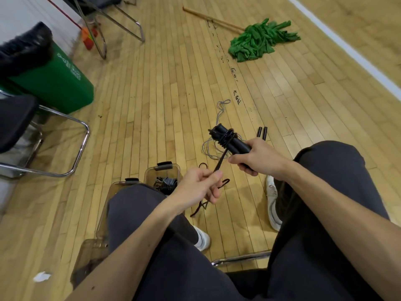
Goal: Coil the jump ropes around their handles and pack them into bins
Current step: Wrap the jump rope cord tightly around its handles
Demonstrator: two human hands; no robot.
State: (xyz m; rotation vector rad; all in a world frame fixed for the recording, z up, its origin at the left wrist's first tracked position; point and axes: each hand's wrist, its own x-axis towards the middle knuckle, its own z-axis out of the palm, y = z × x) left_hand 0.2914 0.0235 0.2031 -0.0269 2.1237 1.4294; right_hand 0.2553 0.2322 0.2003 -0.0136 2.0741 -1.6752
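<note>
My right hand [257, 157] grips a pair of black jump rope handles [230, 140] held side by side, with several turns of black rope wound round them. My left hand [200, 185] pinches the loose black rope [219, 165] just below the handles; the rest of the rope trails down to the floor between my knees. A grey jump rope [213, 146] lies loose on the floor beyond, its black handles [262, 133] to the right. A clear bin [161, 177] by my left knee holds coiled ropes. A second clear bin [116, 190] sits beside it, partly hidden by my leg.
A green trash bin [54, 83] with a black liner stands at the left, next to a metal-framed chair [43, 137]. A green mop [260, 40] lies on the wooden floor at the back. Another clear container [91, 253] and a scrap of white paper [41, 276] lie at lower left.
</note>
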